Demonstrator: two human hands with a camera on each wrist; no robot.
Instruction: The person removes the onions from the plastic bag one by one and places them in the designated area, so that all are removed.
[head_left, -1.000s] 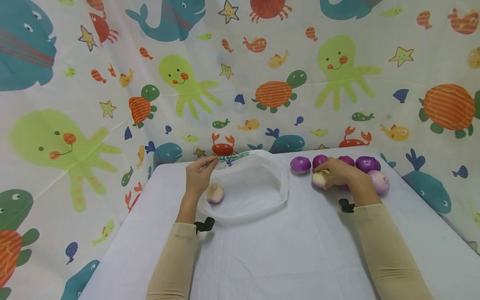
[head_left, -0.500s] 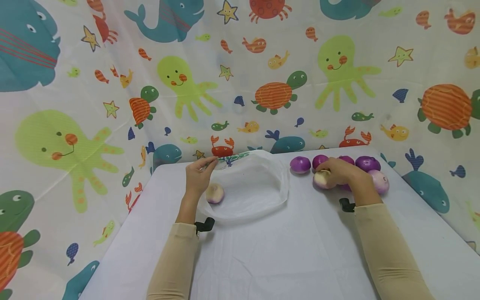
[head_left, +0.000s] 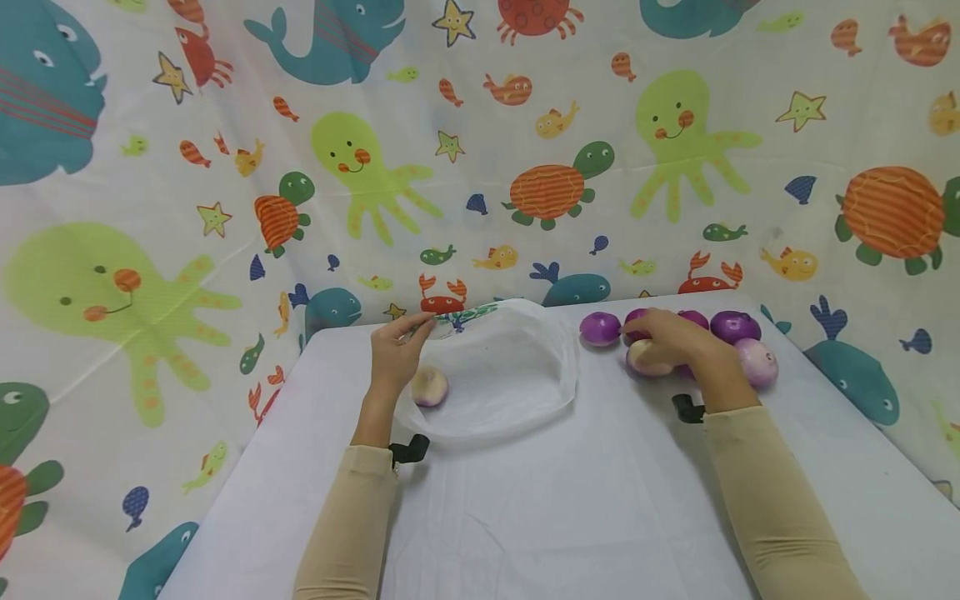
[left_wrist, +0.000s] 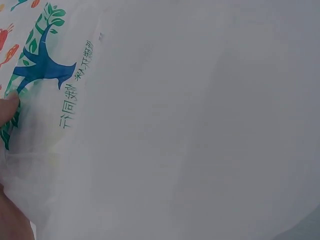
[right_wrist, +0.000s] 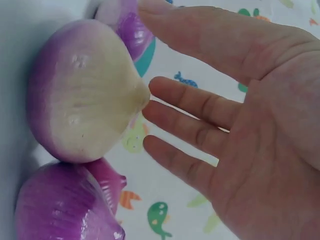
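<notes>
My left hand [head_left: 396, 354] pinches the upper left rim of a white plastic bag [head_left: 498, 429], which lies with its mouth wide. Green and blue print marks the bag in the left wrist view, with my left thumb [left_wrist: 7, 109] at its edge. A pale onion [head_left: 430, 387] sits just inside the bag's left side. Over the group on the right, my right hand [head_left: 684, 343] has its fingers extended beside another pale onion [right_wrist: 82, 95] with a purple base. Its fingertips are close to that onion's tip; whether they touch, I cannot tell. A purple onion [head_left: 600, 330] lies left of this hand.
More onions crowd around my right hand, among them a dark purple onion [head_left: 735, 327] and a pinkish onion [head_left: 757, 364]. My hand partly hides some. A white cloth [head_left: 540, 517] covers the table, and a patterned curtain [head_left: 480, 108] hangs behind.
My right fingers have come off the pale onion that they held earlier and have shifted slightly up and left. The onion rests where it was. My left hand and the bag stay put.
</notes>
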